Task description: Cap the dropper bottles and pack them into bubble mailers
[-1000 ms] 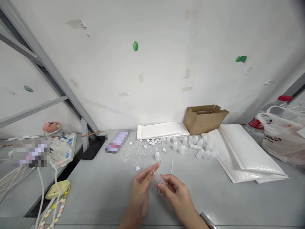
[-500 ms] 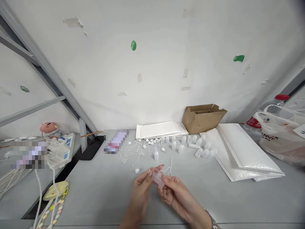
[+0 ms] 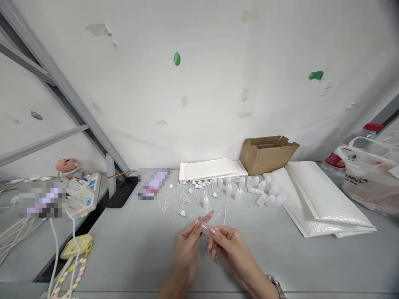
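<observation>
A small translucent plastic bottle is held tilted above the table between both hands. My left hand pinches its left end between thumb and fingers. My right hand grips the other end, thumb on top, lower fingers curled. Just behind the hands stands a capped small bottle. A white cap with a thin tip lies behind my left hand. A white plastic strap lies behind my right hand, its near part hidden by that hand.
Several white caps and ring straps lie scattered farther back. Several translucent bottles stand or lie right of them. White padded envelopes, a cardboard box and a plastic bag are beyond. Cables run at left.
The held bottle has turned to lie flatter, and my right fingers have shifted along it. The white tipped cap lies a little farther back. The view has shifted slightly.
</observation>
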